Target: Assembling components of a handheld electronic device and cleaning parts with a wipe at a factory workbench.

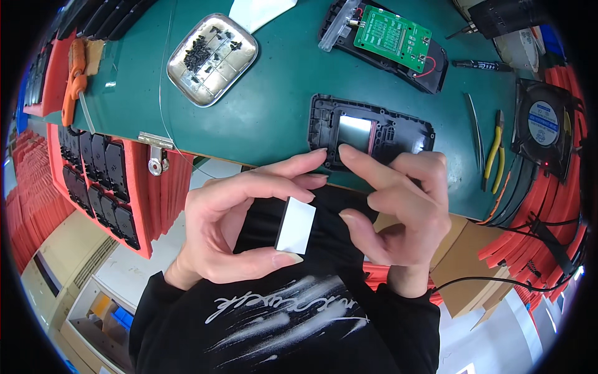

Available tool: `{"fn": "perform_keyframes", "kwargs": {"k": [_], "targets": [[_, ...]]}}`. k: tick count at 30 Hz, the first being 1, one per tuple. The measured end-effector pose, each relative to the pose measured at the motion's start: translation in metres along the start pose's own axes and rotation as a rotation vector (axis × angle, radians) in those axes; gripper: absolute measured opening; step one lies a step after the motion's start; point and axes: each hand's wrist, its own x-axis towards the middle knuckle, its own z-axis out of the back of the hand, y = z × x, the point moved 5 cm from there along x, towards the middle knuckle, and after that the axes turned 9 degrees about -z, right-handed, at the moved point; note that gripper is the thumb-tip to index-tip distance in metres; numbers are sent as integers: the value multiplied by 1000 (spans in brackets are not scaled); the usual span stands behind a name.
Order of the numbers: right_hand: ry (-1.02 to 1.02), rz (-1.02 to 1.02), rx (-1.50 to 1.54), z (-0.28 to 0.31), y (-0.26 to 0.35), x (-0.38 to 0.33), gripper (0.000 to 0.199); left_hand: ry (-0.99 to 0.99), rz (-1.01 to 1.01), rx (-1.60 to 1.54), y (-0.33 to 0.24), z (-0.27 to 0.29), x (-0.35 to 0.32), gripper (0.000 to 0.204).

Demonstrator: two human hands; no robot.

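Observation:
Between thumb and index finger, my left hand (233, 218) pinches a small rectangular block (296, 225) with a white face and a dark side edge, held in front of my chest. My right hand (405, 209) is empty, its fingers apart and bent. Its index fingertip is at the lower edge of a display (355, 132) set in a black plastic housing half (405, 128); whether it touches I cannot tell. That housing lies on the green bench near its front edge. Farther back, a green circuit board (391, 38) with red wires rests on another black housing (436, 71).
A metal tray (215, 78) holds small black parts. An orange-handled tool (76, 81) lies at the left. Tweezers (475, 131), yellow-handled pliers (495, 153), a black marker (483, 65) and a fan (543, 121) are at the right. Red foam (146, 206) holding black parts stands left, below the bench edge.

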Motion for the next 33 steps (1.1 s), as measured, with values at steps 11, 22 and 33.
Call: {"fn": "perform_keyframes", "kwargs": {"k": [11, 22, 33], "targets": [[-4, 31, 88, 11, -4, 0, 32, -18, 26, 4, 0, 0, -1, 55], [-153, 79, 73, 18, 1, -8, 40, -24, -3, -7, 3, 1, -1, 54], [44, -215, -404, 34, -20, 5, 68, 31, -146, -411, -1, 3, 0, 59]]}}
